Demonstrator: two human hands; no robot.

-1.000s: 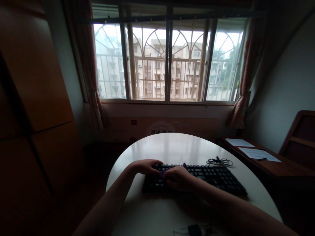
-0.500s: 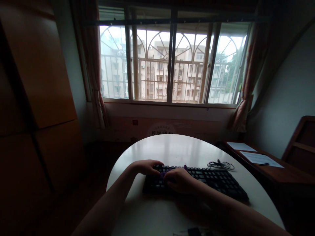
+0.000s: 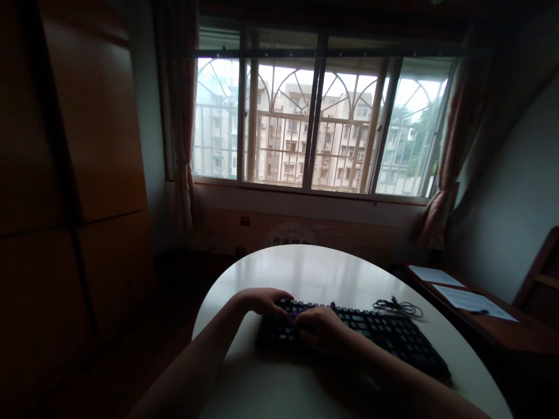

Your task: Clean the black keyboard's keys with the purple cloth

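Note:
A black keyboard (image 3: 393, 334) lies at a slant on the white round table (image 3: 262, 270). My left hand (image 3: 264, 301) grips the keyboard's far left corner, with thumb and forefinger spread apart over the keys. My right hand (image 3: 321, 329) is closed, pressed down on the left half of the keys, close beside my left thumb. A soft purple piece of stuff (image 3: 297, 314) shows between the two hands, held under my right fingers. A bit of purple also sticks up behind my right hand. Whether it is cloth or gel I cannot tell in the dim light.
A coiled black cable (image 3: 399, 306) lies behind the keyboard. To the right, a brown wooden table (image 3: 493, 326) bears paper sheets (image 3: 476, 301) and a dark pen-like thing. A tall wooden cabinet (image 3: 100, 145) stands at the left, and a barred window is ahead.
The view has shifted and tilted slightly, so everything sits a little lower and to the right. Both hands keep nearly the same places on the keyboard.

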